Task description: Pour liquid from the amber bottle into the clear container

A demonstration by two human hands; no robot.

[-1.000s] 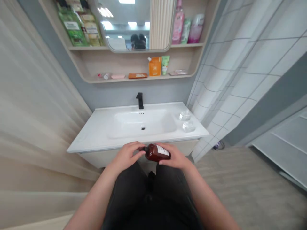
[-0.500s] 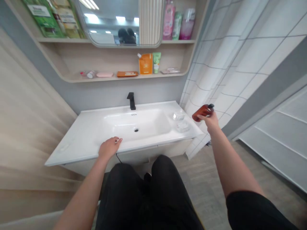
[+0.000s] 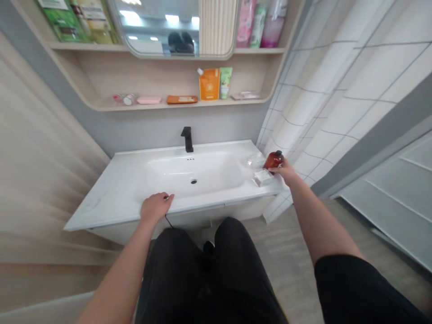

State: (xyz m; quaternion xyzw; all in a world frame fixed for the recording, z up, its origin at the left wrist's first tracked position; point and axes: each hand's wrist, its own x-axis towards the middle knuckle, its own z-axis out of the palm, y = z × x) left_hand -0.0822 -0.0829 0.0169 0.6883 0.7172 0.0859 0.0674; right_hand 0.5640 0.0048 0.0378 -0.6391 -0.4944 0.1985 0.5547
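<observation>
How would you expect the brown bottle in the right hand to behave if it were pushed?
The brown bottle would probably roll if pushed on its side, given its rounded shoulders. Its smooth, glossy surface might feel slippery in the right hand.

You have two hands in view, one left hand (image 3: 155, 207) and one right hand (image 3: 285, 172). You have one brown bottle (image 3: 273, 159), two clear containers (image 3: 263, 177), one sink (image 3: 219, 173), one black faucet (image 3: 187, 139) and one mirror (image 3: 155, 27). On the lower shelf (image 3: 202, 104) you count one orange pouch (image 3: 209, 84), one green tube (image 3: 225, 83), one pink case (image 3: 149, 100) and one flat orange packet (image 3: 182, 99). Above, you see three containers at right (image 3: 245, 24) and at least two overlapping bottles at left (image 3: 67, 24).
</observation>
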